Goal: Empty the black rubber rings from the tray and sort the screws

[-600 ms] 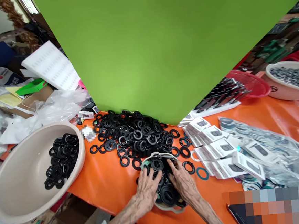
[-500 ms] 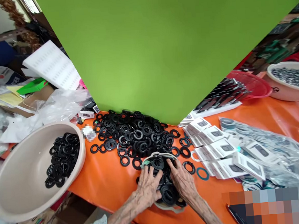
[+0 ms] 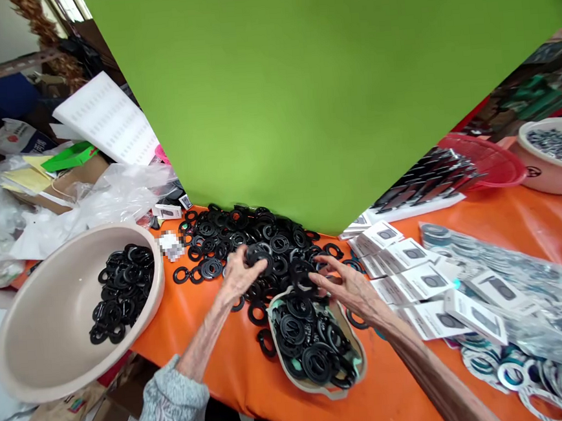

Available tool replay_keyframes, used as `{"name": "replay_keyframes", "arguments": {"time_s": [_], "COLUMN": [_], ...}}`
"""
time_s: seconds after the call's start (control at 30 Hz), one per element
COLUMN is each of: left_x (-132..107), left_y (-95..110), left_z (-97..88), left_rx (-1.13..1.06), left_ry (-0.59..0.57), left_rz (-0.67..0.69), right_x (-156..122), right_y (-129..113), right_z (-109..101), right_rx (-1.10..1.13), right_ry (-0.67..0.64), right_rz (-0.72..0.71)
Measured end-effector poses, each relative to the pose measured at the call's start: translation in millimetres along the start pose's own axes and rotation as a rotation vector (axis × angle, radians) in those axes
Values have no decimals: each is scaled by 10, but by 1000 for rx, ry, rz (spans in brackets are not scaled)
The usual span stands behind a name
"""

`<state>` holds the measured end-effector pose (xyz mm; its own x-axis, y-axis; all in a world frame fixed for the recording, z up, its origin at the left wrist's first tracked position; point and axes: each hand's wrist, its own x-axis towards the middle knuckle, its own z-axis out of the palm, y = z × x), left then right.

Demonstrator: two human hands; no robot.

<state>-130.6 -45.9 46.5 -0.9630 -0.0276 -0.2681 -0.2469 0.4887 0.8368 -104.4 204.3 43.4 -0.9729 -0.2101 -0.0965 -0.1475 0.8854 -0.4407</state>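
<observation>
My left hand (image 3: 243,275) is closed on a few black rings (image 3: 259,259), lifted over the left-middle of a pile of similar black rings (image 3: 214,232). At the pile's front right, my right hand (image 3: 348,286) has its thumb and fingers at some black rings (image 3: 302,277), which look pinched at the fingertips; part of the grip is hidden. Just below both hands stands a small pale basket (image 3: 279,356) with black rings in it. One loose ring (image 3: 266,343) lies against its left side.
A large beige basin (image 3: 35,307) with black rings stands at the left. A green panel (image 3: 310,91) rises behind the pile. White boxes (image 3: 432,279) and a clear bag of flat rings (image 3: 498,252) lie right. Red (image 3: 496,161) and pink (image 3: 550,166) basins stand behind them.
Both hands have come out of the small basket and moved forward to the pile. The left hand now holds black rings, and the basket's contents are uncovered.
</observation>
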Motion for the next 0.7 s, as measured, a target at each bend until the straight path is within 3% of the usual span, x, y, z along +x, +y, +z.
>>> {"name": "replay_keyframes", "arguments": {"time_s": [0.1,0.23,0.33,0.47,0.57,0.7], "left_x": [-204,-854,-1087,-1052,-1029,-1074], "left_y": [-41,-365,-615,-726,-699,-665], "left_z": [-36,473,809,894,834,779], "left_rx": [149,282,504,564,528,507], "left_ry": [-5,-341,-514,-542,-532,-616], "left_rz": [94,262,343,421,467,495], "right_x": [-137,-481,-583,-556,-506,-328], "right_y": [-112,-107,-12,99,148,168], "right_z": [268,786,971,863,637,295], "right_rx": [-44,-140,-177,-156,-103,-29], "right_ry": [29,26,41,21,-13,-56], "right_rz": [-41,-112,-124,-164,-176,-136]}}
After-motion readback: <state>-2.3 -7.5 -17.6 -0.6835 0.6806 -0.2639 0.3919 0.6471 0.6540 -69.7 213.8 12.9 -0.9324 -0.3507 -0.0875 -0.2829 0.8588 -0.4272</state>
